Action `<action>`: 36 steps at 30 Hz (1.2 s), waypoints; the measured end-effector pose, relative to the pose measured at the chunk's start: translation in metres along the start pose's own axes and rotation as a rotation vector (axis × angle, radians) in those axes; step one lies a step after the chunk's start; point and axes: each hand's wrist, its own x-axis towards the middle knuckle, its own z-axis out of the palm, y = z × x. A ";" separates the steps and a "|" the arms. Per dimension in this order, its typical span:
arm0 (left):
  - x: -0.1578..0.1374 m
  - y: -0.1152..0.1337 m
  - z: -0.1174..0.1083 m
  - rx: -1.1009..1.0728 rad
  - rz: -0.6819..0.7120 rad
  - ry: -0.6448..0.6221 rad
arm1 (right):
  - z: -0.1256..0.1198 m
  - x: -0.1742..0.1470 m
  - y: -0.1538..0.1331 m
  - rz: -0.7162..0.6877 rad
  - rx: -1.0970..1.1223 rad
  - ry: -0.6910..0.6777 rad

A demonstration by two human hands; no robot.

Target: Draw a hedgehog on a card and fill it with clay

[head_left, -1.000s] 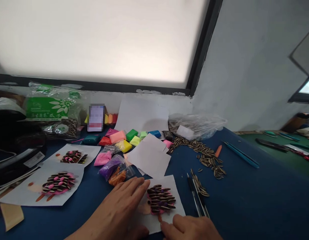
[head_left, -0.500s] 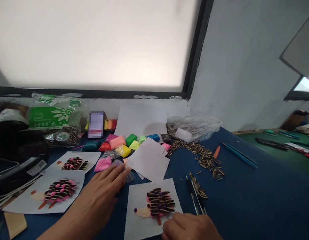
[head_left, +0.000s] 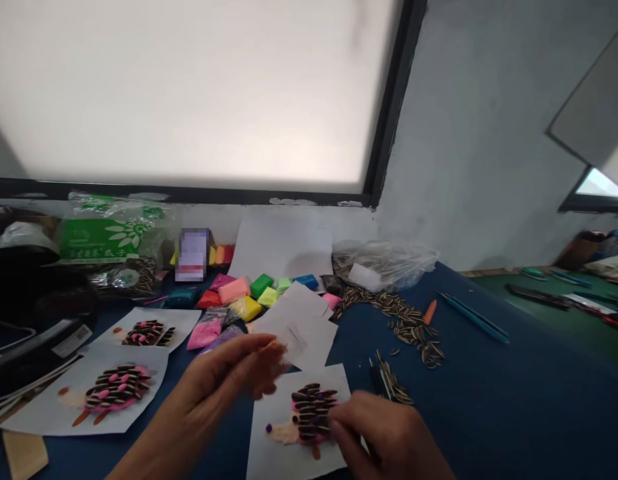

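Note:
My left hand (head_left: pixel 229 380) is raised above the table, its fingers pinched on a small clear plastic packet (head_left: pixel 295 341); its contents are blurred. Below it lies a white sheet with a hedgehog picture (head_left: pixel 313 417), made of striped sunflower seeds on pink clay, with a pale snout, purple dots and a brown leg. Curled over the right side of that picture is my right hand (head_left: pixel 383 433); anything between its fingertips is hidden. Two similar hedgehog pictures, one nearer (head_left: pixel 116 393) and one farther (head_left: pixel 145 331), lie to the left.
Colourful clay packets (head_left: pixel 235 289) cluster at the back beside blank white paper (head_left: pixel 309 313). Loose sunflower seeds (head_left: pixel 406 320) spill from a clear bag (head_left: pixel 389 263). Pens (head_left: pixel 381 377) lie by my right hand, blue tweezers (head_left: pixel 473 317) farther right. A phone (head_left: pixel 193 255) stands behind.
My left hand has lifted from among the clay packets and moved right, with the clear packet now in its fingers. My right hand has risen slightly beside the hedgehog.

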 end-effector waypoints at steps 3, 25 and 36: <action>-0.011 0.001 0.015 -0.150 -0.165 -0.135 | -0.006 0.006 -0.002 0.231 0.271 0.094; -0.010 -0.013 0.041 -0.284 -0.227 -0.424 | 0.005 0.010 0.003 0.559 0.885 -0.237; -0.013 -0.014 0.044 -0.225 -0.225 -0.398 | 0.005 0.009 0.001 0.578 0.890 -0.245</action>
